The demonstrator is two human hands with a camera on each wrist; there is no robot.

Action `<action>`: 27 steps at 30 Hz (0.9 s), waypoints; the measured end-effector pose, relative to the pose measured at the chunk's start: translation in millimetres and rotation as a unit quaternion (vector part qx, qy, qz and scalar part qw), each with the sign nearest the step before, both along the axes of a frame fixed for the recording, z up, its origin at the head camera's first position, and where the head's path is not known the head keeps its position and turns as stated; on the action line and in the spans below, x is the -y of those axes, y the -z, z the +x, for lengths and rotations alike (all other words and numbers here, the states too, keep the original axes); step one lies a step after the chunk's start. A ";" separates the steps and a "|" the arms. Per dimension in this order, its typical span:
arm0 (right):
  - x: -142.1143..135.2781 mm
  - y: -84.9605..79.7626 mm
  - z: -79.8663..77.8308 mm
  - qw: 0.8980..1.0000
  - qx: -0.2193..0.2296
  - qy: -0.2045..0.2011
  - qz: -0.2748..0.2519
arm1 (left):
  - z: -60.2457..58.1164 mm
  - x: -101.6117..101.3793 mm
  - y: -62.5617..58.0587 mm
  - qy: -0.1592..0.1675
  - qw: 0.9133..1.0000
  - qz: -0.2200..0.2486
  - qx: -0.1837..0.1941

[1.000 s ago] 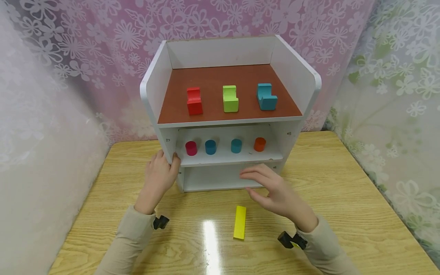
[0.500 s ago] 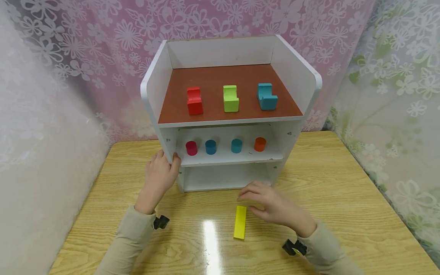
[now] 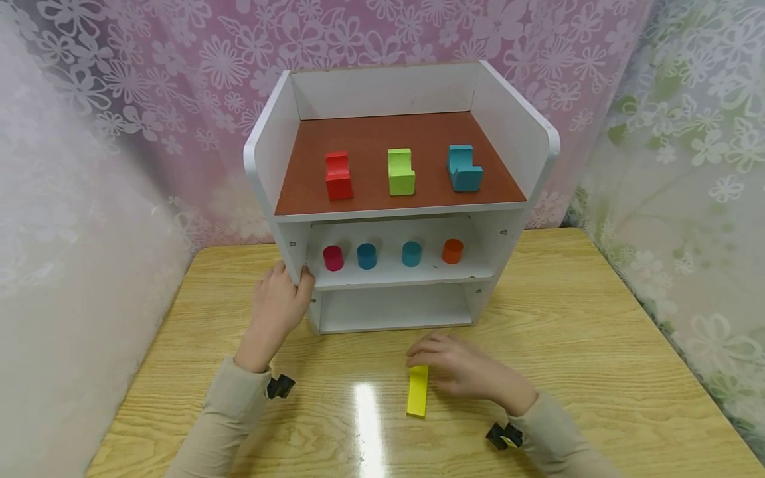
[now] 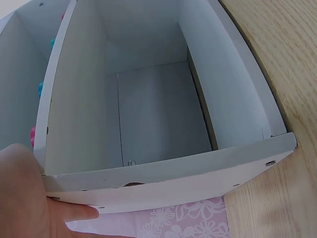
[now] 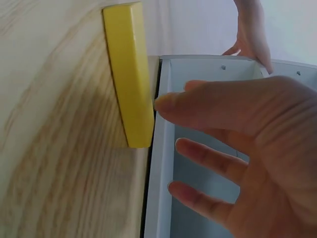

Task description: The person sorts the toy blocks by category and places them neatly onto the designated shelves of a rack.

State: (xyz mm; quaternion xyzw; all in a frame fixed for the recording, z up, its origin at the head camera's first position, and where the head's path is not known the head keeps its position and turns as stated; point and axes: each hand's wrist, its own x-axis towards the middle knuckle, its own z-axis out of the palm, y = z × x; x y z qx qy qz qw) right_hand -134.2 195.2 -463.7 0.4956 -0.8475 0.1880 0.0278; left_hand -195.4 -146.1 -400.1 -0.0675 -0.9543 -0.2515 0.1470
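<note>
My left hand (image 3: 277, 305) grips the left side panel of a small white shelf unit (image 3: 400, 206), thumb at the front edge and fingers along the outside. In the left wrist view, that hand (image 4: 22, 193) shows at the lower left against the panel. Just above a flat yellow block (image 3: 417, 398) on the table is my right hand (image 3: 457, 368), covering the block's far end in the head view. From the right wrist, the whole yellow block (image 5: 130, 74) is visible; the thumb tip hovers close beside it, the other fingers spread and slightly bent.
On the unit's brown top stand a red block (image 3: 339, 179), a green block (image 3: 401, 176) and a teal block (image 3: 464, 172), all notched. Several small cylinders, including an orange one (image 3: 452, 251), line the middle shelf. Floral curtains surround the wooden table (image 3: 597, 345).
My right hand has come down from in front of the lower shelf toward me, over the far end of the yellow block. My left hand keeps its grip on the shelf unit.
</note>
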 end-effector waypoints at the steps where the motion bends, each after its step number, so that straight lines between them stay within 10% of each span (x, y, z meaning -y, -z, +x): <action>1: 0.4 1.0 -0.2 1.000 0.008 0.002 0.008 | 0.0 -0.1 0.0 0.000 1.000 0.000 0.001; 27: 9.4 16.5 1.0 0.997 0.045 0.043 0.043 | 0.2 0.2 0.8 0.002 1.000 -0.002 -0.015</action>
